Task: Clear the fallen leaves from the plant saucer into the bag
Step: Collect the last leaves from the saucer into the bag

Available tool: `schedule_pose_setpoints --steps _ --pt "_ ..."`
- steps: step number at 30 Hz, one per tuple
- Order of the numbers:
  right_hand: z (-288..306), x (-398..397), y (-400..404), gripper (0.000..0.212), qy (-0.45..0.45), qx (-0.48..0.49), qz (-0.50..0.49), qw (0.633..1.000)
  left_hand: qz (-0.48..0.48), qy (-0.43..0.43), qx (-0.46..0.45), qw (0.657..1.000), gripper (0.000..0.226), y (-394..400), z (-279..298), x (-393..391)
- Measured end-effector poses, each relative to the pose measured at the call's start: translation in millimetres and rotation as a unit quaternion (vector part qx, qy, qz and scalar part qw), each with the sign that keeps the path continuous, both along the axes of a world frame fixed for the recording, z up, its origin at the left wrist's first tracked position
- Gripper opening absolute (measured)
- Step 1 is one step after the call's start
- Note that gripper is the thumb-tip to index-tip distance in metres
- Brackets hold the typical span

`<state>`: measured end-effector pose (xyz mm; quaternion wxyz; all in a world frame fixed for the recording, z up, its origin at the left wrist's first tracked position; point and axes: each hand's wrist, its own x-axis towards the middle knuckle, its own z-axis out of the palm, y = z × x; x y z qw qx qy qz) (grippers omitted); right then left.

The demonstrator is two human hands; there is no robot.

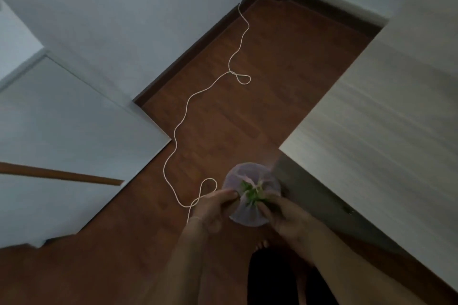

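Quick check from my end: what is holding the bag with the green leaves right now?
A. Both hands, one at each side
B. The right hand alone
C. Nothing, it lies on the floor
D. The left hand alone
A: the left hand pinches the near left edge of the pale bag while the right hand grips its right side, with the green leaves showing at the gathered middle.

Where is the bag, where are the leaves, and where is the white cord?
bag (250, 215): head view, on its pale lower side.
leaves (251, 192): head view, on the green bunch at the bag's mouth.
white cord (184, 111): head view, on its middle stretch on the floor.
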<state>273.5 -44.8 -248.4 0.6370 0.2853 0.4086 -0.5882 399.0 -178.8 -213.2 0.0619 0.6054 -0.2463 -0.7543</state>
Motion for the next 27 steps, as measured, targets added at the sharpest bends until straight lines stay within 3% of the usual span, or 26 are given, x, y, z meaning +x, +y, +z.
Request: schedule_pose_setpoints --steps 3,6,13,18,22,24,27 --pt "-55.7 -3.0 -6.1 0.028 0.026 0.006 -0.023 0.999 -0.016 -0.001 0.011 1.0 0.026 -5.8 -60.2 -0.5" --pt "-114.0 -11.3 -12.1 0.055 0.052 0.054 -0.011 0.997 -0.032 -0.021 0.018 0.999 0.021 -7.4 -116.1 -6.9" --pt "-223.1 -19.6 -40.4 0.009 0.094 0.139 0.05 0.985 -0.109 -0.051 0.001 0.993 0.045 -13.8 -227.4 -33.8" --pt "-261.9 -12.3 -49.3 0.014 0.145 0.19 0.11 0.965 -0.154 -0.066 0.002 0.986 0.02 -22.2 -255.8 -25.5" --pt "-272.8 -14.6 -46.9 0.029 0.155 0.198 0.139 0.958 -0.178 -0.079 0.006 0.981 0.038 -26.6 -276.6 -16.2" --pt "-275.1 -17.7 -45.7 0.024 0.157 0.202 0.16 0.953 -0.211 -0.102 -0.022 0.972 0.029 -20.3 -281.2 -14.2" --pt "-279.5 -22.6 -46.0 0.01 0.132 0.185 0.166 0.96 -0.163 -0.115 -0.06 0.978 0.015 -12.5 -298.0 -11.7"
